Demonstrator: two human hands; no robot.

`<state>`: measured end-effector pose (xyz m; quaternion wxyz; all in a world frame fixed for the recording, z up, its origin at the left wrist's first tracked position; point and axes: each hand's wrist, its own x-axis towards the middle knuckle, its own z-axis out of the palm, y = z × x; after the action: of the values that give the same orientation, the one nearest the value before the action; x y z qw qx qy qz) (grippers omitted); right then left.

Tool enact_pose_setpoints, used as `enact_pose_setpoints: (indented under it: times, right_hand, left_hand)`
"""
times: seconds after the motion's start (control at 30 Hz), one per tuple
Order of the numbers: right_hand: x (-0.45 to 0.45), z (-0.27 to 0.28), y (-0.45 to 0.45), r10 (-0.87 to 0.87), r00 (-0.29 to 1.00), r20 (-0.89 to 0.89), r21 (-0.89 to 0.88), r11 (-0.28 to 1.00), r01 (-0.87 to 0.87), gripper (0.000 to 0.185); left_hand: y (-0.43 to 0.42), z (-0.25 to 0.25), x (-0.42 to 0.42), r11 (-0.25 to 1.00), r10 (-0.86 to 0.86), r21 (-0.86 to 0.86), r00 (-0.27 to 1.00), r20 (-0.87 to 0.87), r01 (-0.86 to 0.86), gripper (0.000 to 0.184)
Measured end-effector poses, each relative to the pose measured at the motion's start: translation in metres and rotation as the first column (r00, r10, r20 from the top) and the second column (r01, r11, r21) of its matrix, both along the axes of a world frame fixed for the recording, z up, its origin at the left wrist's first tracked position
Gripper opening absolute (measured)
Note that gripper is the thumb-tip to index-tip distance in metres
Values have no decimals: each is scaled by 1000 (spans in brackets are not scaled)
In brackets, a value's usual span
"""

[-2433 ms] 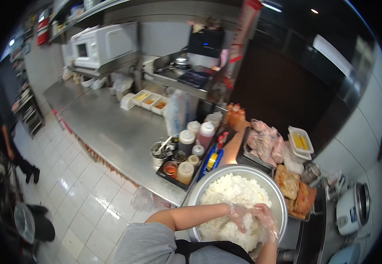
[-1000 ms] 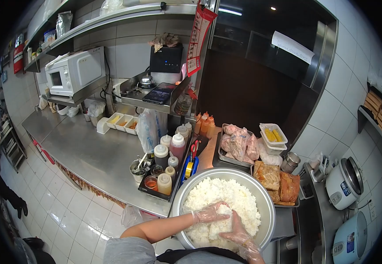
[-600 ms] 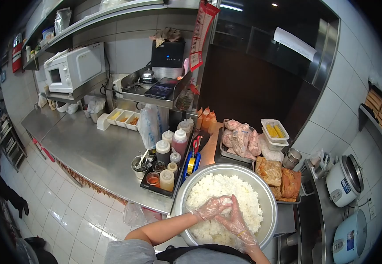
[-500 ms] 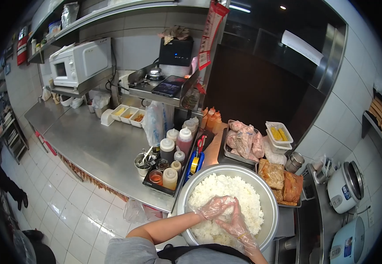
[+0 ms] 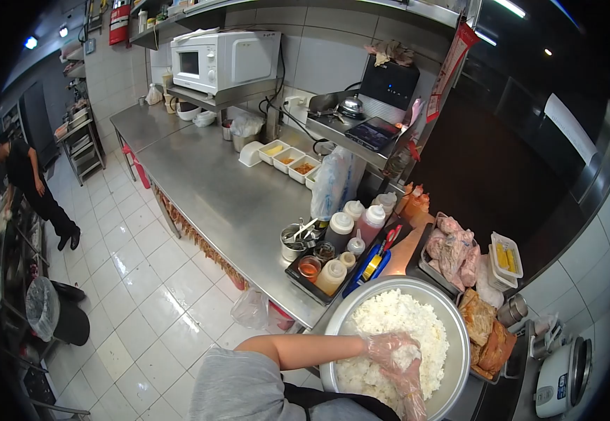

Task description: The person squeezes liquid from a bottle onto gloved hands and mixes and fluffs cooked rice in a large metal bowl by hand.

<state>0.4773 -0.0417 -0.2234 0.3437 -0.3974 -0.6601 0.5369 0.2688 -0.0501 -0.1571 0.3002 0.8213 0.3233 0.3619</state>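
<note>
A large round metal pot [image 5: 339, 330] holds a mound of cooked white rice [image 5: 396, 316]. Over the rice, my left hand [image 5: 383, 345] comes in from the left in a clear plastic glove. My right hand [image 5: 409, 386], gloved the same way, reaches up from below and meets it. Both hands are cupped together, fingers curled, around a clump of rice [image 5: 407, 354]. The gloves overlap, so some fingertips are hidden.
Left of the pot, a steel counter [image 5: 214, 186] carries a black tray of squeeze bottles [image 5: 332, 277] and a blue tape dispenser [image 5: 369, 270]. Packed raw meat [image 5: 452, 249] and browned slabs [image 5: 494, 347] lie right. A person [image 5: 28, 182] stands far left near a bin [image 5: 59, 312].
My view has swung left, so the scene shifts right and a standing person comes fully into view. My hands have drawn closer, overlapping more around the rice.
</note>
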Motion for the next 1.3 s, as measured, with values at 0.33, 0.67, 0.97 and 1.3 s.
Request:
enact_pose_setpoints:
  times: [0.33,0.67,0.97,1.3]
  right_hand:
    - [-25,84,-26,-1,878,478,-132,988,74,117]
    - [0,36,-6,-70,906,417,-216,961,174,112]
    - [10,69,-18,-370,928,-39,-589,759,278,99]
    - [-13,122,-32,-551,793,-260,-733,648,210,88]
  left_hand:
    - [16,-18,17,950,223,-158,941,-253,-268,50]
    - [13,1,13,851,362,-358,923,-131,-385,60]
    - [-4,20,6,825,358,-429,927,-107,-368,102]
    - [-16,30,17,976,217,-22,976,-5,-217,137]
